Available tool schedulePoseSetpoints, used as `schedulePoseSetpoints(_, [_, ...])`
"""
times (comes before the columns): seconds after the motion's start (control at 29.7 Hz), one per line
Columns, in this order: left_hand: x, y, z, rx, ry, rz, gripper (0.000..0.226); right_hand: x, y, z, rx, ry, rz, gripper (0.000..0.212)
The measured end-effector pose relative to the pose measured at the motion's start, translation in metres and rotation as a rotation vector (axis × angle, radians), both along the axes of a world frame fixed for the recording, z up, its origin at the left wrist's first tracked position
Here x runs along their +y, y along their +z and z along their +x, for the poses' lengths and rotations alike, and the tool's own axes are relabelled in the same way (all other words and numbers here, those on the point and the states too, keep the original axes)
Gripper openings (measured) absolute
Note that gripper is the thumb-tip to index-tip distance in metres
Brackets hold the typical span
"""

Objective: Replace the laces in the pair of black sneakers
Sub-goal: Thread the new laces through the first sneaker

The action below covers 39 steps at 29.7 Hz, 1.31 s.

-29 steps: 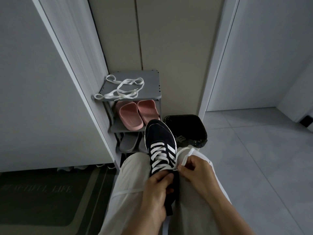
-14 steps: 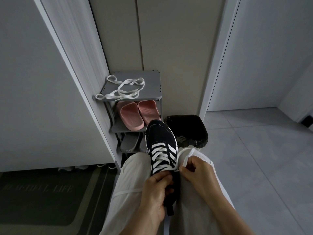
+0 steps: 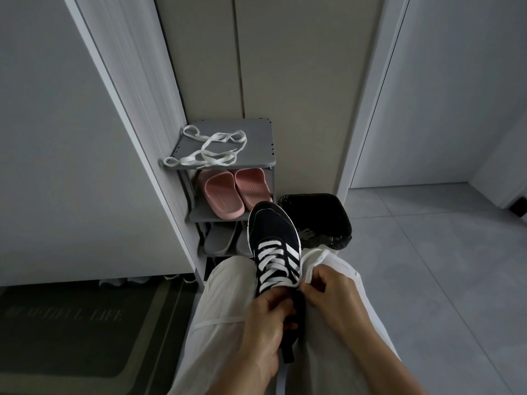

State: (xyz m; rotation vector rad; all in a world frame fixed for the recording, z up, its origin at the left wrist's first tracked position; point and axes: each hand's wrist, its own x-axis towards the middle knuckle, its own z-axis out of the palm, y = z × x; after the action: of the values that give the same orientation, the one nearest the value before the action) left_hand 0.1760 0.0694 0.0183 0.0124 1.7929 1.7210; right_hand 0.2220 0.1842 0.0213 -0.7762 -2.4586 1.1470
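The black sneaker (image 3: 272, 232) lies toe-away along the person's lap, wedged between the thighs of the pale trousers (image 3: 228, 283). A white lace (image 3: 271, 262) crosses its eyelets in several rows, almost up to the collar. The step in hand looks like the last of the threading on this shoe, with the lace being worked at a top eyelet on the shoe's right side.

The left hand (image 3: 265, 317) grips the heel end of the sneaker, fingers curled over the collar or tongue, steadying it. The right hand (image 3: 332, 292) sits just beside the top rows, thumb and fingertips pinched on the lace where it leaves the shoe. A slack loop of lace arches over the right thigh, and another end seems to trail across the left thigh.

The next move probably calls for drawing that slack through evenly while the left hand stops the shoe from twisting, then matching the two ends.

Further out, a grey shoe rack (image 3: 258, 143) stands against the wall. Loose white laces (image 3: 209, 151) lie on its top shelf, pink slippers (image 3: 228, 192) sit below and grey slippers (image 3: 219, 238) lower down. A bin lined with a black bag (image 3: 322, 215) stands beside the rack, just past the toe. A doormat (image 3: 71, 323) lies on the floor to the left. I cannot pick out the second sneaker.
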Motion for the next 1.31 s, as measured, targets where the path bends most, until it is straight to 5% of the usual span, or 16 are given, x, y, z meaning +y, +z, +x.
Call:
schedulePoseSetpoints(0.1, [0.001, -0.008, -0.002, 0.166, -0.068, -0.092, 0.018, 0.005, 0.001, -0.003, -0.073, 0.027, -0.034, 0.023])
schedulePoseSetpoints(0.3, [0.000, -0.007, -0.003, 0.197, -0.047, -0.052, 0.015, 0.004, 0.000, -0.002, 0.015, 0.018, -0.177, 0.021])
schedulePoseSetpoints(0.54, [-0.063, 0.017, -0.016, 0.144, -0.266, -0.040, 0.021, 0.012, 0.004, -0.001, 0.328, -0.238, -0.749, 0.012])
schedulePoseSetpoints(0.74, [-0.205, 0.011, -0.097, -0.059, 0.239, 0.104, 0.025, 0.026, -0.001, 0.001, 0.420, -0.393, -0.785, 0.011])
schedulePoseSetpoints(0.84, [-0.251, -0.026, -0.126, 0.001, 0.450, -0.312, 0.012, 0.034, -0.006, 0.007, 0.343, -0.438, -0.698, 0.015])
schedulePoseSetpoints(0.91, [-0.233, -0.037, -0.126, 0.312, 0.350, -0.816, 0.015, 0.033, -0.007, 0.007, 0.292, -0.418, -0.620, 0.015])
schedulePoseSetpoints(0.94, [-0.205, -0.038, -0.123, 0.561, 0.346, -0.910, 0.020, 0.030, -0.008, 0.006, 0.265, -0.396, -0.553, 0.015])
schedulePoseSetpoints(1.01, [-0.137, -0.024, -0.090, 0.952, 0.012, -0.796, 0.028, 0.025, -0.008, 0.004, 0.246, -0.361, -0.447, 0.014])
schedulePoseSetpoints(1.11, [-0.066, -0.011, -0.047, 1.213, -0.334, -0.634, 0.032, 0.023, -0.005, 0.007, 0.287, -0.364, -0.431, 0.012])
schedulePoseSetpoints(1.21, [-0.046, 0.005, -0.043, 1.101, -0.482, -0.727, 0.027, 0.024, -0.006, 0.011, 0.347, -0.408, -0.489, 0.011])
schedulePoseSetpoints(1.31, [-0.067, 0.010, -0.058, 0.739, -0.463, -0.425, 0.028, 0.026, -0.006, 0.011, 0.374, -0.435, -0.547, 0.008])
